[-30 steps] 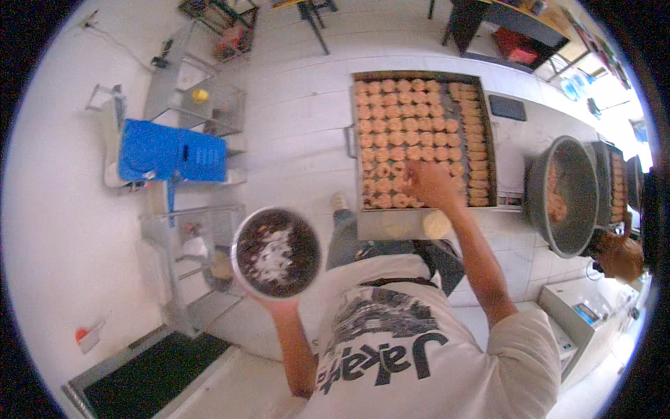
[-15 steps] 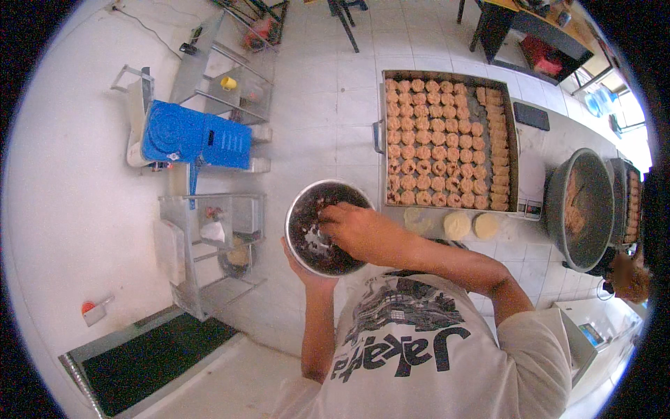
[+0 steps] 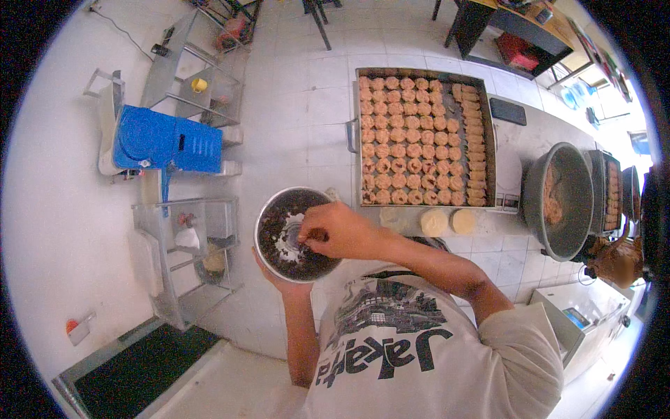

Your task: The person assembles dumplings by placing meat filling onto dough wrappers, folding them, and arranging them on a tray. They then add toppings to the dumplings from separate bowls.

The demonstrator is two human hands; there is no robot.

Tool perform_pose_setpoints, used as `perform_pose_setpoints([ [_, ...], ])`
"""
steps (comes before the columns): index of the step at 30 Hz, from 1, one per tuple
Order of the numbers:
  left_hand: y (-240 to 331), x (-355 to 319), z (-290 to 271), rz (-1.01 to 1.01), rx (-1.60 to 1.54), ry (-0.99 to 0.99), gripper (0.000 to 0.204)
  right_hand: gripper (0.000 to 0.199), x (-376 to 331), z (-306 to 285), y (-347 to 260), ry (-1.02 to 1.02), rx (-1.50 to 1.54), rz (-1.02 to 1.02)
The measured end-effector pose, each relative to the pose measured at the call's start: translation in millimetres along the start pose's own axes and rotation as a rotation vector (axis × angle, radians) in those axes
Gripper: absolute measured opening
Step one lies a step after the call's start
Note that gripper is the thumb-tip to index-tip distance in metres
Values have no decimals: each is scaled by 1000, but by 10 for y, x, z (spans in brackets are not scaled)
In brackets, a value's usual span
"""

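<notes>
A round metal bowl [image 3: 287,246] holds loose dark brown-red bits [image 3: 278,211], with bare shiny metal at its middle. My left hand [image 3: 285,279] supports it from the near side and below, most of its fingers hidden under the wall. Over the bowl's right half, my right hand [image 3: 336,230] reaches in with fingertips curled together; whatever is between them is too small to make out. To the right lies a large rectangular metal tray [image 3: 357,150] with rows of round pinkish dumplings [image 3: 412,133]. Several dumplings in the nearer rows carry dark bits on top.
Two pale round stacks [image 3: 434,222] sit on the counter by the tray's near edge. Farther right are a big grey basin [image 3: 530,188] with pinkish filling and a second tray [image 3: 611,188]. A dark flat slab [image 3: 508,111] lies beside the tray. A blue machine [image 3: 167,140] stands left.
The whole view has shifted, so everything sits farther left. My right fingers have curled in and drawn back a little, and more of the bowl's bare bottom shows.
</notes>
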State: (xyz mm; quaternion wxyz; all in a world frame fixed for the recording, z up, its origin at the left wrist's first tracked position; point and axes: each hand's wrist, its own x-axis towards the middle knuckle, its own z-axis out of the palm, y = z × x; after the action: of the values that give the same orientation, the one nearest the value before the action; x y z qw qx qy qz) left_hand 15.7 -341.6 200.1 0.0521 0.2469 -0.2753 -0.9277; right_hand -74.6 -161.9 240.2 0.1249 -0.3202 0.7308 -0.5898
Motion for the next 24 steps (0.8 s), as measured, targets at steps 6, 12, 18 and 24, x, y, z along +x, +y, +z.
perform_pose_setpoints([
  [6, 33, 222, 115, 84, 128, -74, 70, 11, -56, -565, -104, 40, 485, 374],
  [12, 92, 233, 109, -11, -57, -60, 60, 13, -431, -1058, 318, 137, 431, 505],
  [18, 317, 151, 129, 62, -69, -74, 64, 16, -908, -1171, 1259, 49, -110, 782],
  [24, 382, 116, -22, 118, -62, -22, 60, 12, -1180, -895, 2003, -40, -451, 567],
])
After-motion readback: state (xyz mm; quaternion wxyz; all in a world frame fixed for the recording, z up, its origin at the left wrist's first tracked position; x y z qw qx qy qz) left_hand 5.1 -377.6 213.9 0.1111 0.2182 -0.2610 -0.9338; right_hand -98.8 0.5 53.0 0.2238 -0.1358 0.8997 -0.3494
